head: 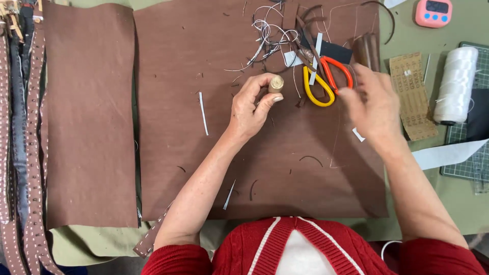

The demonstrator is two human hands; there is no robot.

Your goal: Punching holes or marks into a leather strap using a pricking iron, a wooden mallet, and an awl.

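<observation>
Small tan spool (276, 83) sits end-up over the brown fabric (214, 153), pinched btwn thumb & 2 fingers of left hand (250, 106), prob. to keep its end in view. Right hand (376, 104), blurred, fingers loosely spread, hovers beside scissors (324, 81), w/ thread scraps (267, 35) above.

An olive-green table (458, 203) carried two brown leather sheets, a narrow one (89, 112) at the left and a wide one (254, 168) just beside it. At the right lay a white thread spool (456, 84), a green cutting mat (471, 147), a pink timer (433, 12) and a perforated tan strip (412, 97).
</observation>
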